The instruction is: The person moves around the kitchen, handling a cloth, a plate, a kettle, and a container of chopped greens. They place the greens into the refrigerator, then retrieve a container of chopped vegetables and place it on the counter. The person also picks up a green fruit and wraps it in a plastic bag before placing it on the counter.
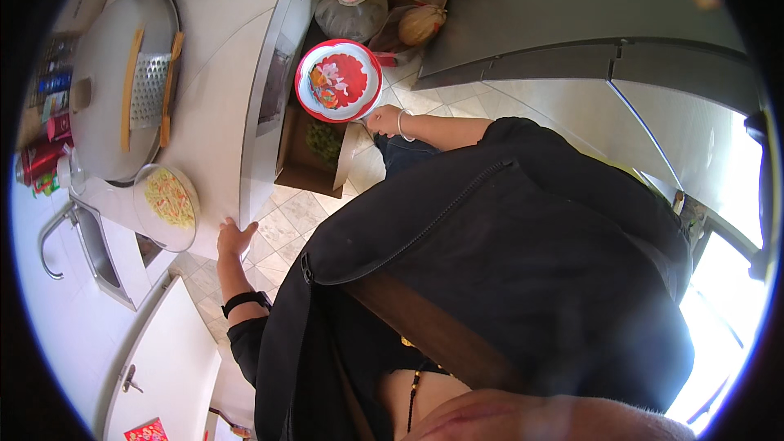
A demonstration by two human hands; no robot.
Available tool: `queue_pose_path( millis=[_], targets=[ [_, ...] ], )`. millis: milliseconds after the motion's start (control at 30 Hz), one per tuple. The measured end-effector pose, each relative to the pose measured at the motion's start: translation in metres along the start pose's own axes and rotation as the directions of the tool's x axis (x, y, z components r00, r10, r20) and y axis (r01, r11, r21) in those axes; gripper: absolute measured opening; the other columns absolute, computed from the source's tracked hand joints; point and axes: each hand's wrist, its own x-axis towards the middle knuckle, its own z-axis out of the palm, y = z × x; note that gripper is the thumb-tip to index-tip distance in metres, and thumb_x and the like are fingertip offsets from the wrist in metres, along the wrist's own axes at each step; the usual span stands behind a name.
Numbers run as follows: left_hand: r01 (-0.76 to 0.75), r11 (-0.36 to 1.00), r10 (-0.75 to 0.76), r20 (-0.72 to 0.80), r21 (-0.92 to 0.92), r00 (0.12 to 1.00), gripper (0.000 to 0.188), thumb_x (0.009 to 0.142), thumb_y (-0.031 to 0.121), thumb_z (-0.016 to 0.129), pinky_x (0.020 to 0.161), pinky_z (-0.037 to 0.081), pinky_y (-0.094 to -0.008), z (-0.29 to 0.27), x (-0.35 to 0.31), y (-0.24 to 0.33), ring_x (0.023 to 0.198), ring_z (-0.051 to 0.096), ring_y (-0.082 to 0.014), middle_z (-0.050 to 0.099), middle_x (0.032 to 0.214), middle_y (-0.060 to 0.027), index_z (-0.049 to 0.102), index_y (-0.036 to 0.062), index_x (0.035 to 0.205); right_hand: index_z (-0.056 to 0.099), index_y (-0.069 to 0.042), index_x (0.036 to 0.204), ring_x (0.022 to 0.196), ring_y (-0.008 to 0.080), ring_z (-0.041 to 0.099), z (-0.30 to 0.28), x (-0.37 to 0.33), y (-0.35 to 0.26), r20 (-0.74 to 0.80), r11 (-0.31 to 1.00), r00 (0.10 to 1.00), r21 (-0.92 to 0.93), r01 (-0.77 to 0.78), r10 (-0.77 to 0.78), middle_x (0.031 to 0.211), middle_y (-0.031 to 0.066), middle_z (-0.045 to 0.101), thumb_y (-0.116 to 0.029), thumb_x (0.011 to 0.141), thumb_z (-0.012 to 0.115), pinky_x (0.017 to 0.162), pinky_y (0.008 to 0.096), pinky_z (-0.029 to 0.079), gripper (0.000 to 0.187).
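The counter (220, 57) is crowded along its far side: a large metal lid (106, 73) carrying a grater (149, 90), and a glass bowl of shredded food (167, 206) near the corner. A bare strip runs along the near edge, where the left hand (235, 238) rests. Below, the tiled floor (286, 220) is open, narrowed by a cardboard box (314, 155), an oil jug (351, 10) and a squash (422, 24).

We have a single head-worn fisheye view looking steeply down the wearer's own torso (dark jacket (506, 261) fills the centre, very near); the counter (220, 73) curves upper left and the tiled floor (286, 220) lies below.
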Motion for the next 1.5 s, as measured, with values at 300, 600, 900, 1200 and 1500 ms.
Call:
queue_pose_path(
  millis=[300, 600, 900, 1200, 1500],
  targets=[
    [-0.074, 0.989, 0.03, -0.324, -0.125, 0.945, 0.055, 0.078, 0.043, 0.06, 0.088, 0.045, -0.0432, -0.051, 0.046, 0.032, 0.105, 0.056, -0.0336, 0.061, 0.111, -0.015, 0.056, 0.0076, 0.12, 0.064, -0.007, 0.089, 0.068, 0.0179, 0.057, -0.067, 0.062, -0.048, -0.281, 0.999, 0.959, -0.01, 0.048, -0.049, 0.079, 0.0082, 0.062, -0.03, 0.073, 0.066, 0.06, 0.0303, 0.047, 0.028],
    [-0.053, 0.994, 0.042, -0.117, -0.092, 0.992, 0.119, 0.065, 0.055, 0.071, 0.104, 0.027, -0.0491, -0.105, 0.111, 0.11, 0.127, 0.017, -0.0557, 0.013, 0.13, -0.0484, 0.005, -0.0135, 0.136, 0.048, -0.003, 0.116, 0.112, 0.0342, 0.045, -0.19, 0.157, -0.252, -0.755, 0.819, 0.346, -0.428, 0.382, -0.557, 0.117, 0.0201, 0.05, -0.033, 0.067, 0.071, 0.097, 0.0405, 0.036, 0.062],
    [-0.1, 0.987, 0.106, 0.044, -0.123, 0.993, 0.125, 0.067, 0.061, 0.067, 0.106, 0.014, -0.055, -0.122, 0.107, 0.113, 0.123, 0.006, -0.0647, 0.005, 0.124, -0.0561, -0.002, -0.0219, 0.13, 0.029, -0.009, 0.138, 0.125, 0.032, 0.036, -0.251, 0.242, -0.382, -0.537, 0.576, 0.225, -0.799, 0.173, -0.813, 0.135, 0.0174, 0.037, -0.054, 0.068, 0.07, 0.105, 0.0416, 0.031, 0.092],
    [-0.068, 0.989, 0.093, 0.204, -0.128, 0.975, 0.126, 0.068, 0.062, 0.066, 0.106, 0.016, -0.0544, -0.137, 0.109, 0.115, 0.123, 0.005, -0.0657, 0.002, 0.124, -0.0568, -0.004, -0.0236, 0.129, 0.018, -0.028, 0.144, 0.117, 0.0389, 0.041, -0.225, 0.283, -0.429, -0.523, 0.482, 0.504, -0.848, -0.221, -0.688, 0.131, 0.0218, 0.04, -0.052, 0.07, 0.07, 0.092, 0.0519, 0.033, 0.094],
    [-0.085, 0.988, 0.112, 0.219, -0.128, 0.969, 0.126, 0.068, 0.062, 0.064, 0.105, 0.016, -0.0547, -0.138, 0.108, 0.115, 0.122, 0.005, -0.066, 0.002, 0.122, -0.0577, -0.005, -0.0242, 0.128, 0.034, -0.025, 0.136, 0.106, 0.0354, 0.046, -0.225, 0.286, -0.414, -0.463, 0.382, 0.44, -0.886, -0.264, -0.77, 0.112, 0.0201, 0.049, -0.029, 0.067, 0.076, 0.083, 0.0469, 0.038, 0.081]
  ],
)
